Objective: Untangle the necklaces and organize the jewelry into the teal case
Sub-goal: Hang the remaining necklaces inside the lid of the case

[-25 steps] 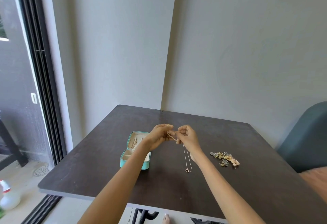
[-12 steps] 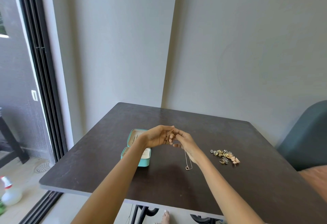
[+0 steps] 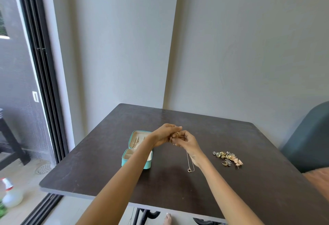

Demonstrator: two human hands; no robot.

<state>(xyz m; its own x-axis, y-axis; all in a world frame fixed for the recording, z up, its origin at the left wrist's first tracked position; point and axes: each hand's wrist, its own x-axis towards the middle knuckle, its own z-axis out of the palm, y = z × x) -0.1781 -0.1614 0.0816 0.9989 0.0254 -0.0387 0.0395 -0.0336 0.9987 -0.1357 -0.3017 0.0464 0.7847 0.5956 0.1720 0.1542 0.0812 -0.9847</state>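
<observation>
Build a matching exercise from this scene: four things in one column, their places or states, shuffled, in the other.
Things:
1. case
2. necklace
3. jewelry pile
4. spray bottle

Places or states:
A. on the floor, left of the table
B. loose on the table, right of the hands
C. open, partly behind the left forearm
D. hanging from the hands, pendant low

Pairs: 1-C, 2-D, 3-B, 4-A

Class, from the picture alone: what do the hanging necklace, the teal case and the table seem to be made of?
Necklace: fine metal chain, likely silver-toned, thin and glinting, with a ring pendant.
Teal case: smooth, perhaps faux leather, with a pale, soft-looking lining.
Table: dark matte wood or laminate; faint grain shows.
</observation>
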